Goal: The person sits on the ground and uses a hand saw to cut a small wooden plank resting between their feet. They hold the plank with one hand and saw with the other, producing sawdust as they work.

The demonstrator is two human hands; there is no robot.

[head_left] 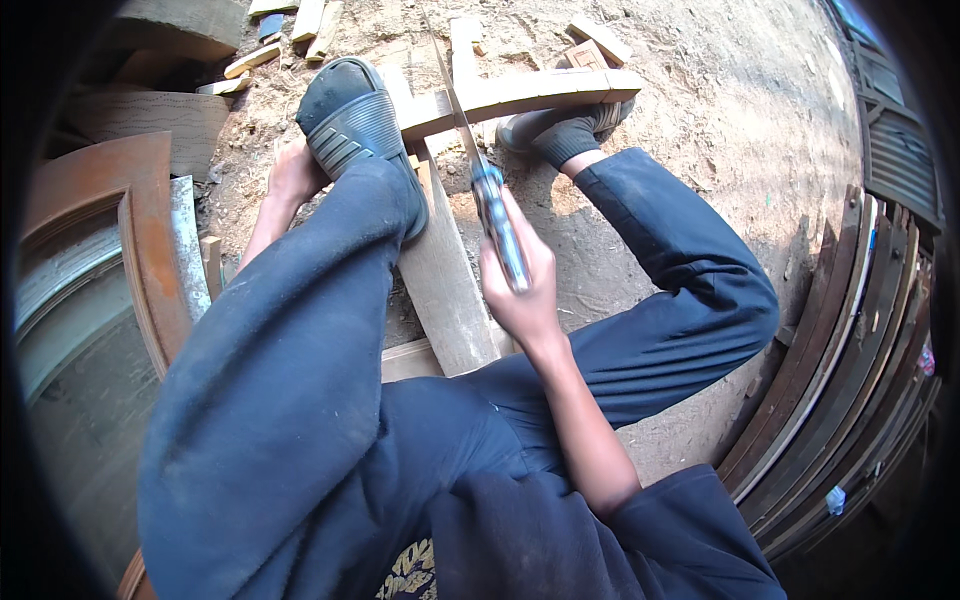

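My right hand point(522, 270) is closed around the blue and grey handle of a handsaw point(464, 125). The saw's thin blade points away from me and crosses a wooden beam point(540, 92), meeting it near my left foot. Beneath the beam, a wider wooden plank point(445, 270) runs back between my legs. My left foot, in a dark sandal point(352, 125), presses down by the beam's left end. Beside that sandal is my left hand point(295, 172), its fingers hidden behind the foot. The beam's right end lies over my right foot point(570, 135).
Small wood offcuts point(255, 60) and blocks point(588, 52) lie on the dirt ground. At left stands a brown wooden frame point(150, 250) with a pane. Long dark boards point(830, 350) are stacked along the right, near a corrugated metal sheet point(900, 155).
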